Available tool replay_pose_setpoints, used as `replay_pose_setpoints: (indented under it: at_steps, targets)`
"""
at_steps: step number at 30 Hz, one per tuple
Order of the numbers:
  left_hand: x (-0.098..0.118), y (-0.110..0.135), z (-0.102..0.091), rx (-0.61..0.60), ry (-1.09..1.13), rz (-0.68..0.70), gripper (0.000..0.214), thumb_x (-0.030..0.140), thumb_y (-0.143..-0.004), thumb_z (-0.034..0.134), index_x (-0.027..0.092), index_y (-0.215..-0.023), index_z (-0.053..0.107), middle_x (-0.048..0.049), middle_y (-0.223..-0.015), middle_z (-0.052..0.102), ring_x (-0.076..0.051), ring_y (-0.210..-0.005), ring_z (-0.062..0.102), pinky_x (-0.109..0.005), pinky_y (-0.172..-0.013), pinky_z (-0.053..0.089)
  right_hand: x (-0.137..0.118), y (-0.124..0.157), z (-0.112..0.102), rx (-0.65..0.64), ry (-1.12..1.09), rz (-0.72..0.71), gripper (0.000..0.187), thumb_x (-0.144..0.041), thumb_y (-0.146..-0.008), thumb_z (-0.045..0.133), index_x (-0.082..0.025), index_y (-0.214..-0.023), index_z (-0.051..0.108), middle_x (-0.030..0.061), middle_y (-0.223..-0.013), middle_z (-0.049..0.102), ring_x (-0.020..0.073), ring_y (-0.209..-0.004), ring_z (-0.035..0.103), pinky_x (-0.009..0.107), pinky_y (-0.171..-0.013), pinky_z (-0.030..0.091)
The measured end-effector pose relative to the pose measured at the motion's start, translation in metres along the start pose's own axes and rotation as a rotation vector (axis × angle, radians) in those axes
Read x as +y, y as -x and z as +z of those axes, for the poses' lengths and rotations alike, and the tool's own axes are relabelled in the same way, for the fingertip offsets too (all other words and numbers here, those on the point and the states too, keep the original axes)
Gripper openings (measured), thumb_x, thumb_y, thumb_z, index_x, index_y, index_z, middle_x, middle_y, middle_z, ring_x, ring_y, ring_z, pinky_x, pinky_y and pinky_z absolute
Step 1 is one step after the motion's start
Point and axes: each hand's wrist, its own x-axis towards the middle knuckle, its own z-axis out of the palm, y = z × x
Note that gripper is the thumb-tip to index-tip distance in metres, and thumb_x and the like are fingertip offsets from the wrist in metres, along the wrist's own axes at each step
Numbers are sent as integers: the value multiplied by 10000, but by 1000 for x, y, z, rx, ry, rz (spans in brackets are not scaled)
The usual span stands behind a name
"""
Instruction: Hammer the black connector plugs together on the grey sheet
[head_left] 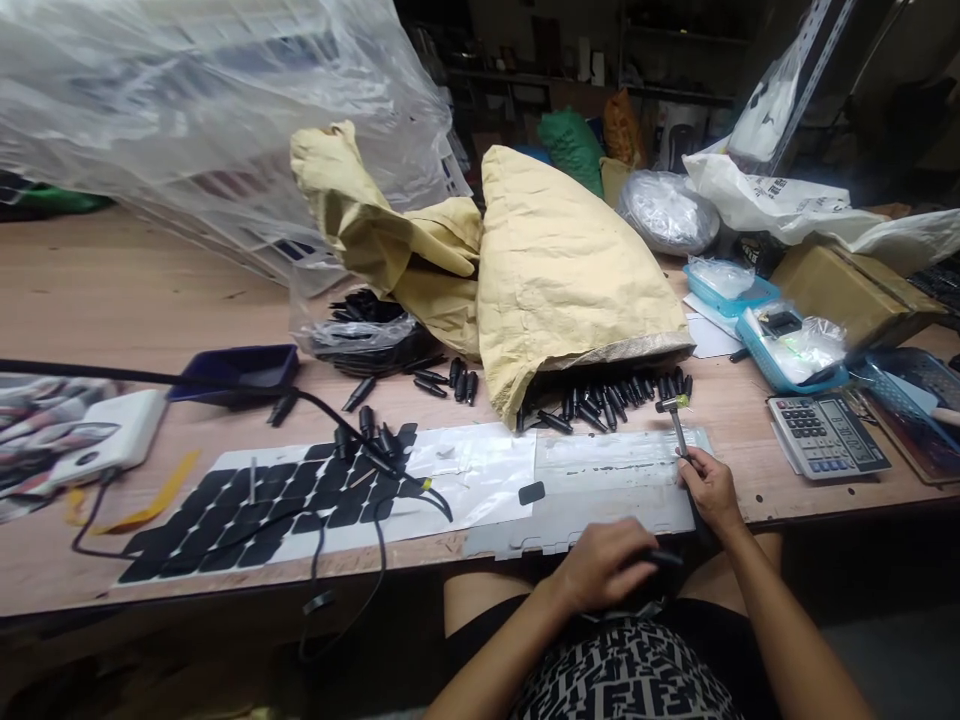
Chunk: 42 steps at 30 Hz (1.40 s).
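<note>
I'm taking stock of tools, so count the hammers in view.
1: the hammer held in the right hand, left of the calculator. Others may be hidden.

On the table (90,285), a sack (577,265) is lying behind a mat (607,500), with tubes (610,400) sitting at the sack's mouth. Stickers (281,482) are lying left of the mat; a tray (244,364) is resting behind them. A calculator (829,437) is lying right of the mat, a basket (769,362) standing behind it.
</note>
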Motion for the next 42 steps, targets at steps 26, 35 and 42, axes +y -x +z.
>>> replay_pose_setpoints:
  at_steps: [26, 35, 42]
  targets:
    - [-52, -30, -108, 416, -585, -468, 327, 151, -877, 519, 239, -1147, 682, -93, -1136, 662, -278, -1062, 578, -441, -990, 444, -3, 3, 2, 23, 107, -47, 260, -366, -861, 563, -167, -970, 689, -7, -586, 613, 176, -563, 587, 244, -575, 477]
    - [-78, -22, -107, 383, -793, -442, 172, 240, -885, 574, 209, -1013, 684, -102, -1013, 639, -307, -1023, 502, -442, -903, 416, -5, 3, 2, 15, 92, -35, 259, -355, -860, 557, -159, -972, 686, -6, -580, 610, 170, -548, 586, 243, -572, 480]
    - [-57, -38, -65, 386, -597, -233, 92, 194, -892, 591, 217, -945, 662, -65, -945, 663, -254, -963, 524, -399, -858, 409, -4, 4, 2, 28, 122, -48, 266, -363, -858, 560, -159, -962, 695, -6, -585, 609, 168, -560, 578, 236, -578, 483]
